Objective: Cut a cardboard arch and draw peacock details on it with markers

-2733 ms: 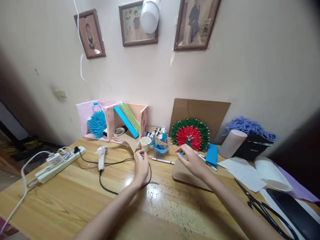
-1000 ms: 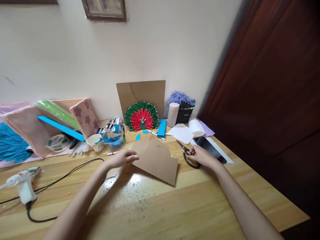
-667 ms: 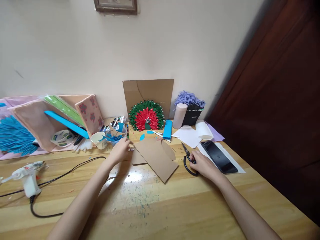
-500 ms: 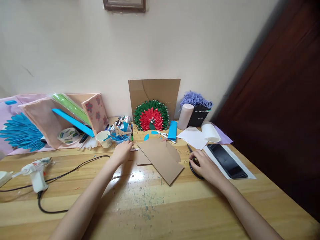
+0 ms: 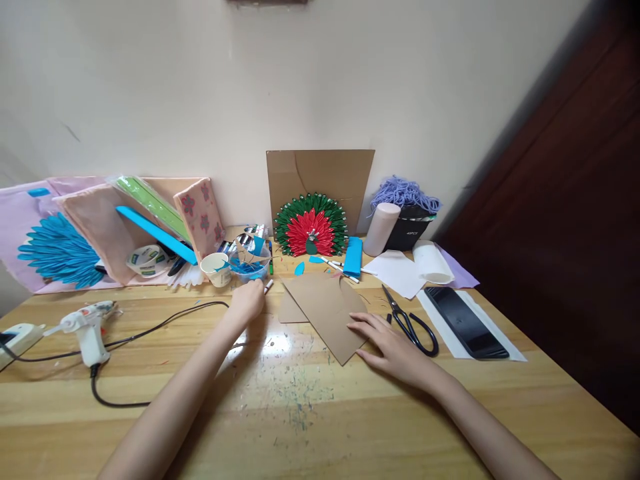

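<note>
On the wooden table (image 5: 350,427), your left hand (image 5: 247,303) curls its fingers around a white marker (image 5: 268,286), right beside the clear bowl (image 5: 249,267) of blue bits and the paper cup (image 5: 215,268). Your right hand (image 5: 395,347) lies flat and spread, fingertips pressing the near corner of the brown cardboard piece (image 5: 327,313) at the table's middle. Black scissors (image 5: 411,321) rest loose just right of that hand, a dark phone (image 5: 465,321) beyond them. Far left, the glue gun (image 5: 85,327) sits with its cord trailing.
</note>
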Demonstrator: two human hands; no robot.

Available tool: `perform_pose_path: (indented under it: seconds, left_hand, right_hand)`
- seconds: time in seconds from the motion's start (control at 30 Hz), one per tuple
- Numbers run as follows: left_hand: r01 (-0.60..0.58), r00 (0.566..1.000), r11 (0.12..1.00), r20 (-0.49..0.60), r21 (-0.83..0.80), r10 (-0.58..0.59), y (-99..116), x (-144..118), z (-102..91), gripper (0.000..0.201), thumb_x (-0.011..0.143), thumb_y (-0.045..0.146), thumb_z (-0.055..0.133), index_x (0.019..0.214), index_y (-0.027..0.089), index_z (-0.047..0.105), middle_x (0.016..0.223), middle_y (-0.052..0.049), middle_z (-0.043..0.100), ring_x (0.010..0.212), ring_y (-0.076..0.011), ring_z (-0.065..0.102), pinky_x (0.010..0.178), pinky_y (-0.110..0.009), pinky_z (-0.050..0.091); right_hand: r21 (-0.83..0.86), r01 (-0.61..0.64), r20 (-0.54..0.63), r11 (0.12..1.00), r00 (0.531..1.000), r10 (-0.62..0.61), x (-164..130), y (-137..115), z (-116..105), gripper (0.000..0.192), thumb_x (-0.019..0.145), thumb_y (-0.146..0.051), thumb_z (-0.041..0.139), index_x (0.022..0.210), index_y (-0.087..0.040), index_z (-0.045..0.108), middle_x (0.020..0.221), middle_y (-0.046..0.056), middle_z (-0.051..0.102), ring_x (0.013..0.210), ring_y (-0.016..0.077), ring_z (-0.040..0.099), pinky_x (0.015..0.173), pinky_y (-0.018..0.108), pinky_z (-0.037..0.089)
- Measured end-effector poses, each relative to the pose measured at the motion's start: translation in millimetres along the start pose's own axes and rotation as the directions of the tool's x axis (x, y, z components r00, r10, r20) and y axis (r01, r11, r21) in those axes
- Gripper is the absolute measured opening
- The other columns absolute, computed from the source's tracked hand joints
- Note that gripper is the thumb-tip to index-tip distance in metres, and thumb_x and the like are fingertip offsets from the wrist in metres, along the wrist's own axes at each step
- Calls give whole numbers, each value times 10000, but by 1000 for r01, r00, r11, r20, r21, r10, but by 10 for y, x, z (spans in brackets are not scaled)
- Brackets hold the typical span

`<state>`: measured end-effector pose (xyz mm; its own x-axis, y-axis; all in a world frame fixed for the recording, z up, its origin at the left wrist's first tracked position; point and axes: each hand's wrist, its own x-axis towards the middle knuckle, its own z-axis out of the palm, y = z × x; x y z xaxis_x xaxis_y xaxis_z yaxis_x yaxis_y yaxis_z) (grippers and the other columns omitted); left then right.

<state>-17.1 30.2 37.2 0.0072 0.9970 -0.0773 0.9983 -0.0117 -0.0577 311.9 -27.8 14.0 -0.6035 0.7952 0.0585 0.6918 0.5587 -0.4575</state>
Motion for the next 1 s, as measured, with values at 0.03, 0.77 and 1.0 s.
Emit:
perform_pose_path:
  seconds: [0.03, 0.77, 1.0]
  left_hand:
    - [-2, 1000, 1000, -21, -12, 2, 13, 8, 3, 228, 878, 147, 351, 981, 82, 543, 983, -185, 637, 911, -278, 622, 712, -359, 461]
    - [-209, 895, 953, -435, -218, 97, 627, -110, 447, 363, 889, 342, 412, 1122, 68, 463, 989, -149, 531, 939, -270, 500, 820, -406, 415]
    - [-352, 842, 867, -524, -352, 128, 717, -320, 335, 343, 886, 334, 409, 1146, 113, 442, 1138, -159, 481, 1049, -270, 479, 899, -427, 400]
  right_hand:
    - [-7, 8, 11, 1000, 1000, -8, -1, -23, 0, 397, 845, -321, 511, 1233, -240, 504, 1346, 85, 446, 1219, 232, 426, 1000, 384, 371]
    - [-36, -102, -347, 994, 934, 83, 624, 254, -37, 301, 878, -101, 373, 1111, -190, 541, 1163, 76, 580, 1114, 175, 502, 952, 316, 390]
    - [-241, -334, -296, 911, 919, 259, 1407, 387, -98, 245, 844, -71, 420, 997, -93, 609, 1038, 184, 605, 1027, 282, 505, 851, 366, 410]
